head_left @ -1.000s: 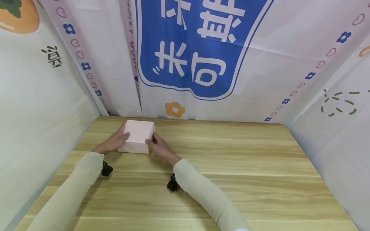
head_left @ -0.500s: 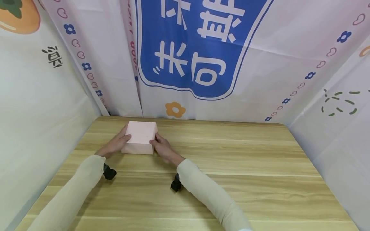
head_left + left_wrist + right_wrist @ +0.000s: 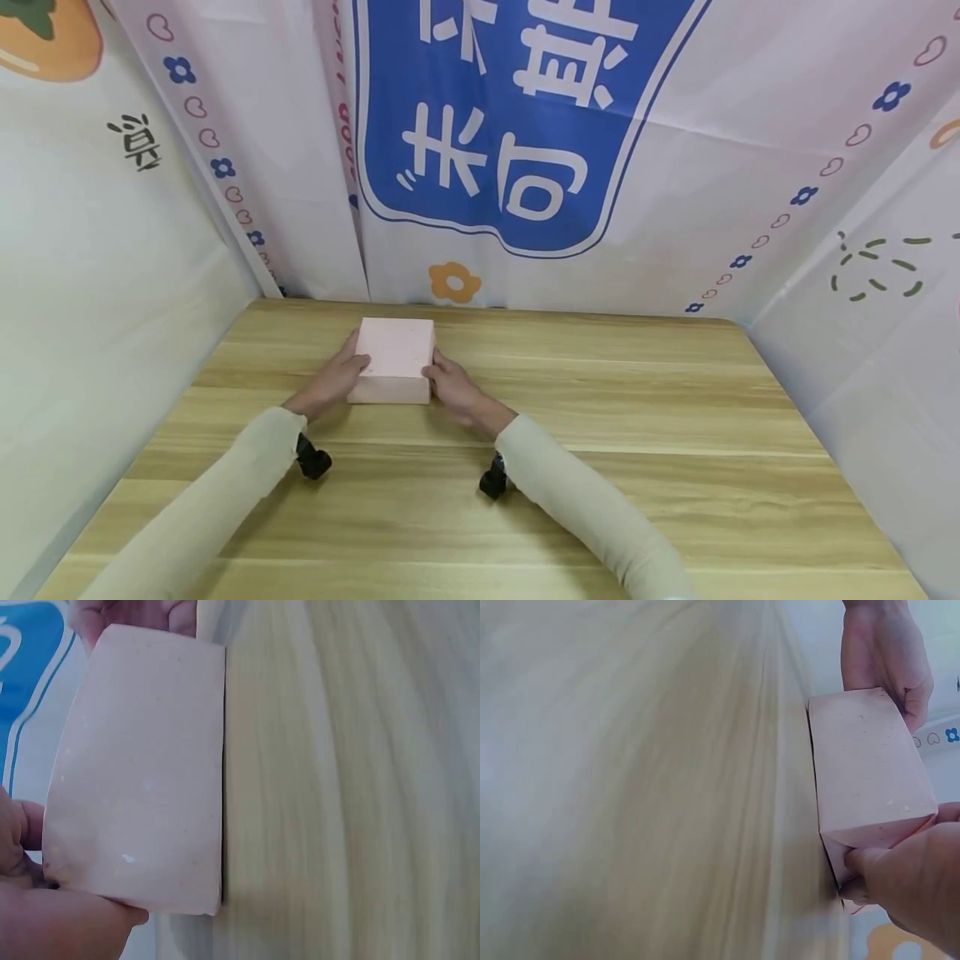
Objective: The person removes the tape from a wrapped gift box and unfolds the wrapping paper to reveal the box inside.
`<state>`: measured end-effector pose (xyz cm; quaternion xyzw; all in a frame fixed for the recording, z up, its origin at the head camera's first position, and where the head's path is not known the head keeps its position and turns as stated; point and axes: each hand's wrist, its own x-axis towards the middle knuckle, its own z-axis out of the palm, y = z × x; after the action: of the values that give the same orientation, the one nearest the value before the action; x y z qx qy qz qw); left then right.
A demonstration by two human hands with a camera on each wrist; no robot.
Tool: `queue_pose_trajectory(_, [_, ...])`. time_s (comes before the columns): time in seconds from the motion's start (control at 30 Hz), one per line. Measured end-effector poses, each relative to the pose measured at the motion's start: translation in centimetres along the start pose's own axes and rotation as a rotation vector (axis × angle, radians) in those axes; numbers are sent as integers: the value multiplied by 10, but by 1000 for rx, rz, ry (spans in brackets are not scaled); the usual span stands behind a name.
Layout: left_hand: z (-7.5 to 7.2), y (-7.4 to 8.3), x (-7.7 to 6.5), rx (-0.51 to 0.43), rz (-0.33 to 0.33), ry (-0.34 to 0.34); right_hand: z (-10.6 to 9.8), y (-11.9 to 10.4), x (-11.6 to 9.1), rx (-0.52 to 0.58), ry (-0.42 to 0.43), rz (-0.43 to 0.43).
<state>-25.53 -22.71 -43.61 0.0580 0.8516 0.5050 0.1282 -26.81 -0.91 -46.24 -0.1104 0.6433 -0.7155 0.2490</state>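
A pink box [image 3: 395,348] with a flat square top and plain sides sits near the back of the wooden table, left of the middle. My left hand [image 3: 335,382] grips its left side, thumb at the front corner. On the opposite side my right hand [image 3: 459,387] holds it, the thumb near the front edge. The left wrist view shows the box's front face [image 3: 142,772] upright and close along the tabletop. In the right wrist view, the right thumb [image 3: 870,864] presses the end panel, which looks creased. Most fingers are hidden behind the box.
The wooden table [image 3: 600,450] stretches to the right and front. A printed cloth wall [image 3: 652,233] rises at the table's back edge, with side cloths left and right. Small black wrist cameras [image 3: 312,461] hang below both sleeves.
Both hands have moved to the right together, carrying the pink box along the back of the table. Their hold on its two sides looks the same.
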Motion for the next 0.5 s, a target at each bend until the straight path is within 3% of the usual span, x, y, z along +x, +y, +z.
queue_pose_trajectory(0.5, [54, 25, 17, -22, -37, 4, -49, -4, -34, -41, 26, 7])
